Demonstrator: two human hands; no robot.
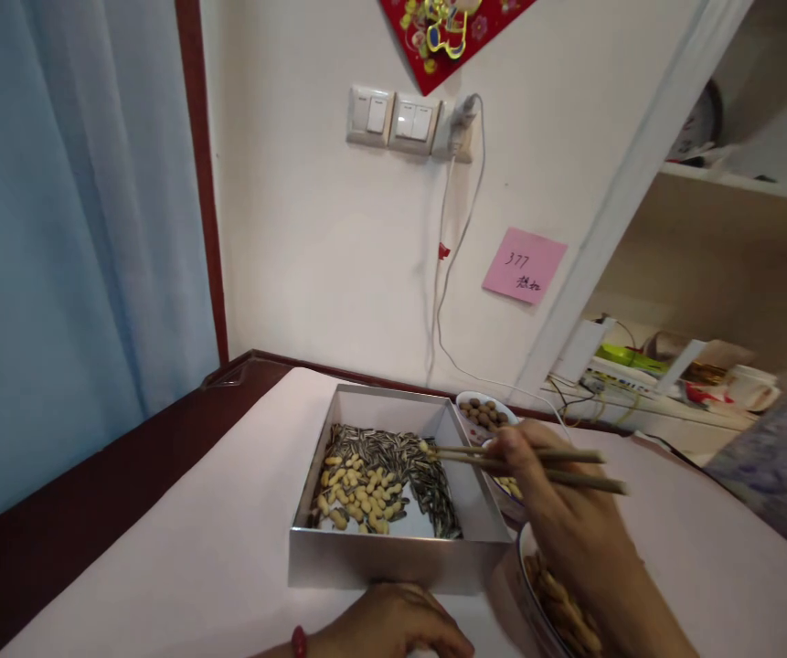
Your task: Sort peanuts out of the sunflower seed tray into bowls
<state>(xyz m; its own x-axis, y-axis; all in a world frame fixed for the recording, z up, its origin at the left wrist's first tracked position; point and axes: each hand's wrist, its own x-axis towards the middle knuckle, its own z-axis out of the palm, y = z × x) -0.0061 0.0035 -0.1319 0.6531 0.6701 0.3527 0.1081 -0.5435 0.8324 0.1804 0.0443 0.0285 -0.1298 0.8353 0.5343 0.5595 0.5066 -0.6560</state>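
My right hand [564,512] is closed around a pair of wooden chopsticks [581,455]. Their tips reach left over a silver rectangular box [393,556], and a small pale piece, seemingly a peanut [426,447], sits at the tips. Inside the box, striped sunflower seeds [386,446] spread along the back and right. Unshelled peanuts [362,493] lie in a group at the front left. My left hand [393,623] rests on the table close to the box's front wall, fingers loosely bent and apart, partly cut off by the lower edge.
Right of the box stand a bowl of round brown nuts [483,414], a partly hidden bowl with peanuts [511,488] and a nearer bowl of long brown pieces [558,599]. A white cable [462,366] runs down the wall behind. Shelves [728,192] stand at right, a blue curtain [57,228] left.
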